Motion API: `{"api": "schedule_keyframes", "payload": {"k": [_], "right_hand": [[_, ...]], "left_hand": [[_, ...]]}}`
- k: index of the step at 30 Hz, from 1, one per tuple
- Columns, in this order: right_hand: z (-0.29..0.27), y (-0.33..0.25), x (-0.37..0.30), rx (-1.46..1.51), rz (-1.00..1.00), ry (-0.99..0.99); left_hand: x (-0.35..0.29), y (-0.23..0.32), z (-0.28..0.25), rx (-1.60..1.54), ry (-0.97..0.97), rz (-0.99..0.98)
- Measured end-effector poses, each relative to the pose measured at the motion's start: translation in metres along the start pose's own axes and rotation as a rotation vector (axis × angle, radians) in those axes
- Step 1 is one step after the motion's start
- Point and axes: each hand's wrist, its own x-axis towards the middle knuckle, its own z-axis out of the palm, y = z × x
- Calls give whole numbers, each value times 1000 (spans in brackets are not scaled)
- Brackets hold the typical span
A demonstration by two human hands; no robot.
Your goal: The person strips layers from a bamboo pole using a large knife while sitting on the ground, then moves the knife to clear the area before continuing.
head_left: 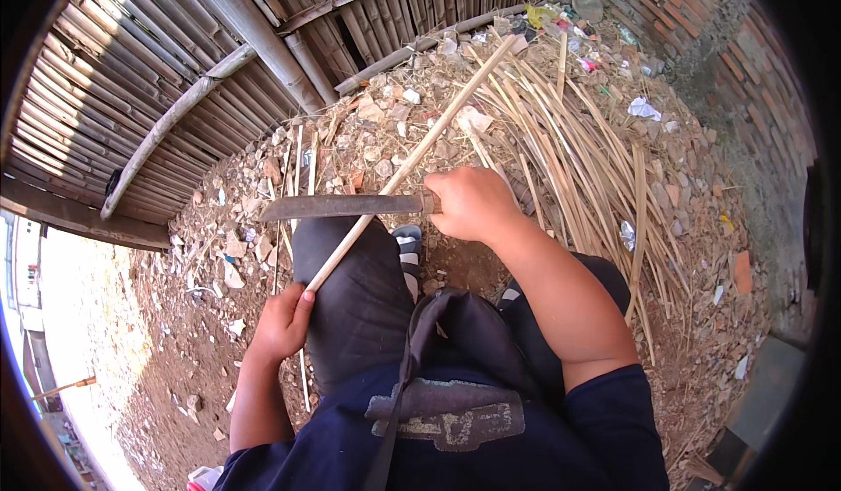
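Stick [427, 145] | left grip [282, 322] pinches lower end | right grip [474, 203] clasps machete [337, 206] | stick-machete contact unclear

Dirt ground [166, 360] with broken stones [232, 275], long pale strips [580, 162] and litter [644, 109].

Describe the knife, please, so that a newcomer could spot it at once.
Across the person's left knee, in dark trousers, slants a pale stick. The knife crosses it, handle in the right hand. Its broad, dark blade sets it apart from the pale strips nearby.
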Motion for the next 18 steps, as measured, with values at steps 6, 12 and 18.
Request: {"api": "schedule_keyframes", "payload": {"k": [6, 12, 18], "right_hand": [[26, 43, 18, 299, 169, 41], [6, 0, 5, 10, -36, -21], [29, 42, 17, 246, 183, 121]], "left_hand": [[6, 7, 0, 42, 0, 2], [-1, 2, 0, 37, 6, -24], [6, 5, 1, 24, 11, -11]]}}
